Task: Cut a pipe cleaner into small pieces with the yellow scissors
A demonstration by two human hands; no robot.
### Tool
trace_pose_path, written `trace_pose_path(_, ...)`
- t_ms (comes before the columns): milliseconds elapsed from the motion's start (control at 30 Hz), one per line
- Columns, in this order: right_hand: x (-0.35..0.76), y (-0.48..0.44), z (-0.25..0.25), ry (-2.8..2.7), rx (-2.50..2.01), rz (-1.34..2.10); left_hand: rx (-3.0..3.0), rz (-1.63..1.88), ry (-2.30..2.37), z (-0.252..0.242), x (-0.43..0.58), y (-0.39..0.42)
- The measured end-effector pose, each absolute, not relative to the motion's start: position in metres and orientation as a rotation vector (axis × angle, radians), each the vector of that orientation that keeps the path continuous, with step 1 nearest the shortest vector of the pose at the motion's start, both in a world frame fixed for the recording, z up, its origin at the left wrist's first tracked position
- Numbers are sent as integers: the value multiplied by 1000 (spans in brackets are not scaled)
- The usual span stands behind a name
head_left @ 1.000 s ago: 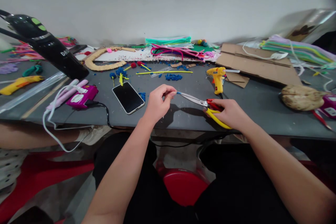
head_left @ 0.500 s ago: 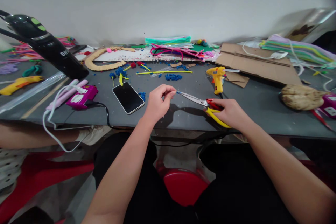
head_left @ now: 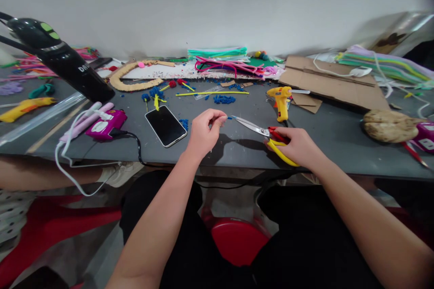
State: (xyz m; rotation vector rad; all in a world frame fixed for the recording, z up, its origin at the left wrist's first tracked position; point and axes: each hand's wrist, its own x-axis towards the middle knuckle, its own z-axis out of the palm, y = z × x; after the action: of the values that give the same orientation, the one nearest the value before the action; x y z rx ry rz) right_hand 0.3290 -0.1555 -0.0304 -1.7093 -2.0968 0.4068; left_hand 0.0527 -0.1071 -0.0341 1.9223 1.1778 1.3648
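My left hand (head_left: 207, 130) is pinched on a small blue piece (head_left: 229, 118), whose end sticks out past the fingertips. From the right, my right hand (head_left: 294, 144) grips scissors (head_left: 252, 127) by their red and yellow handles. The scissor tips point left and lie at the end of the blue piece; the blades look closed or nearly so. Beyond my hands, several blue bits (head_left: 224, 99) lie on the grey table (head_left: 315, 144) below a long yellow stem (head_left: 213, 94). A black-screened phone (head_left: 165, 126) rests left of my left hand.
A yellow glue gun (head_left: 281, 103) stands behind my right hand, near cardboard (head_left: 332, 79). Leftward are a purple power block (head_left: 106, 126) with cables and a tall black appliance (head_left: 71, 65). A brown lumpy object (head_left: 389, 125) lies far right. Another person's leg (head_left: 50, 175) shows at left.
The scissors and my right hand have shifted slightly right, and a little more of the blue piece shows between my left fingertips and the blades.
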Motion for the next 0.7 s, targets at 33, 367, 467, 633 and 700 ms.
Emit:
trace_pose_path(33, 329, -155, -31, -2100, -1710, 409, 1922, 1371, 1175, -34, 53, -107)
trace_pose_path(367, 330, -154, -32, -2099, -1710, 439, 1909, 1435, 1177, -33, 54, -108)
trace_pose_path(467, 329, -154, -31, -2107, -1713, 430, 1888, 1410, 1188, -34, 54, -108)
trace_pose_path(633, 329, -155, -30, -2108, -1728, 410, 1913, 1367, 1226, -32, 52, -108)
trace_pose_path(700, 329, -156, -29, -2106, -1733, 409, 1928, 1353, 1242, -31, 51, -109)
